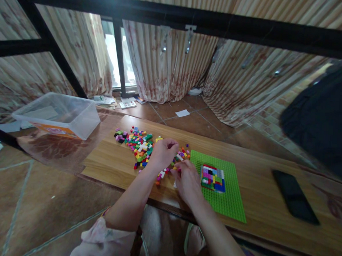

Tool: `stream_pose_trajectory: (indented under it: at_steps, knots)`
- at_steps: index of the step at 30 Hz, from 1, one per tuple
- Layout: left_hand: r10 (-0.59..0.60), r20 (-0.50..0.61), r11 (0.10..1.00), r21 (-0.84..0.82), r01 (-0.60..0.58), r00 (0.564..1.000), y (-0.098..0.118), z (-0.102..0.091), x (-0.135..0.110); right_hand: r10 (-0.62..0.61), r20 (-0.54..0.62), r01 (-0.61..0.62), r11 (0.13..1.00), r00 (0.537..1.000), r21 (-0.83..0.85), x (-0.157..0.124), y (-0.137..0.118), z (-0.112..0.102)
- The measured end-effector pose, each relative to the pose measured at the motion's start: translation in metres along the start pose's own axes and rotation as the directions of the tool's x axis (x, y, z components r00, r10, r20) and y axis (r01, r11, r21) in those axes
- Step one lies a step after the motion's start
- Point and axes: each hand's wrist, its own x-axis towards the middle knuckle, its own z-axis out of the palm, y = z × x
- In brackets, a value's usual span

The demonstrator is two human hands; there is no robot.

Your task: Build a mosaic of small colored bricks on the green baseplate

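Observation:
Many small coloured toy bricks lie in a loose heap on a wooden board. Over the right side of this heap is my left hand, its fingers curled together; whatever is between them is too small to make out. My right hand is just to the right and nearer to me, thumb and fingers closed on what looks like a small red and yellow toy brick. Beside it, a green baseplate carries a low, multicoloured block of joined bricks.
A clear plastic bin with an orange label stands at the left. A black phone lies on the board at the right. Black metal bars cross the top of the view, before striped curtains. A dark bulky object is far right.

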Motion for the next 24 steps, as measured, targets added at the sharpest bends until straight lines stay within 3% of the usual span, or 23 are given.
stream_pose_trajectory:
  at_steps: [5,9,14,17,24]
  knots:
    - [-0.001,0.043,1.0,0.018,0.0,0.999,0.001,0.0,-0.001,0.033,-0.003,-0.031,0.966,0.999,0.255,-0.001,-0.005,-0.017]
    - [0.008,0.146,0.998,0.053,-0.015,0.989,0.001,0.005,-0.004,0.035,-0.095,0.006,0.915,0.995,0.403,-0.006,0.001,-0.036]
    - [0.049,0.306,0.993,0.085,-0.078,0.951,0.003,0.019,-0.012,0.255,-0.066,-0.182,0.826,0.965,0.534,-0.013,0.035,-0.059]
    - [0.074,0.362,0.986,0.116,-0.124,0.929,0.007,0.026,-0.016,0.306,-0.003,-0.237,0.744,0.952,0.625,-0.021,0.06,-0.071]
    - [0.088,0.428,0.972,0.16,-0.172,0.9,0.012,0.041,-0.022,0.245,0.002,-0.222,0.874,0.97,0.432,-0.044,0.089,-0.087]
